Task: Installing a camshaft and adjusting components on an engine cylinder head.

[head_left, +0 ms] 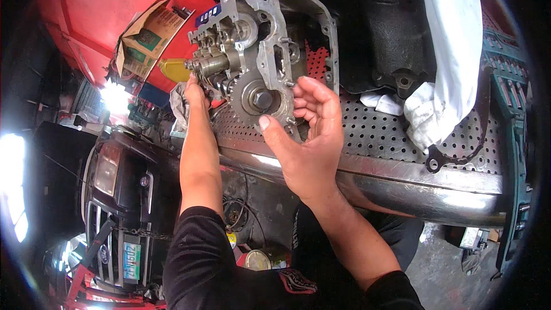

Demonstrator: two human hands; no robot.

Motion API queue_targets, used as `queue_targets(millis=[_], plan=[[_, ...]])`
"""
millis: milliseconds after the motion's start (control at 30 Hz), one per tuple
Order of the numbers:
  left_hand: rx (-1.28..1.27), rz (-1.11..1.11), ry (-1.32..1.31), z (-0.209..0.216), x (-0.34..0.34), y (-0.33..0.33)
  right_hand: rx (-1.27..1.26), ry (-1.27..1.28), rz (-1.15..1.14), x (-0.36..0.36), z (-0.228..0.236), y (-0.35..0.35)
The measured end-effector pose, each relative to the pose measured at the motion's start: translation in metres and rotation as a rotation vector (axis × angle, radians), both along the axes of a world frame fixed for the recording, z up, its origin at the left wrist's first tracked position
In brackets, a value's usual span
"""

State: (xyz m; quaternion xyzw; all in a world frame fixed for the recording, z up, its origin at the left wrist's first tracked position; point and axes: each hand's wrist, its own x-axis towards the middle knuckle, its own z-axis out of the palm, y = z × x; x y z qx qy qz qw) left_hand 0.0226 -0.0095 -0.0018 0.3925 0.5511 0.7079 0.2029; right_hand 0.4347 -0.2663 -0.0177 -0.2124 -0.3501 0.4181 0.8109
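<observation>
A grey metal cylinder head with camshafts lies tilted on a perforated metal bench. A toothed sprocket with a large central bolt faces me at its near end. My left hand reaches along its left side and closes at the edge by the camshaft; its fingertips are partly hidden. My right hand is cupped beside the near end, thumb and fingers apart. The thumb tip is close to the sprocket's lower rim, and the fingers are near the studs on the casting's right edge. Whether they touch it I cannot tell.
The bench has a rounded metal front edge. A white cloth hangs over a dark engine block. A thin gasket and a teal tool case are at right. A cardboard box stands back left; a dark vehicle is left.
</observation>
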Motion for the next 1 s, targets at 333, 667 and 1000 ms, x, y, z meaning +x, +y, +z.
queue_targets(millis=[333, 667, 1000], plan=[[0.106, -0.015, -0.006, -0.014, -0.006, 0.015, -0.087, 0.078, 0.110, 0.001, 0.014, 0.003], [0.148, 0.126, 0.006, -0.020, 0.015, 0.016, -0.048, -0.035, -0.026, 0.002, 0.008, 0.011], [0.111, 0.195, 0.051, -0.021, 0.020, 0.023, 0.043, -0.278, -0.150, 0.000, 0.009, 0.009]])
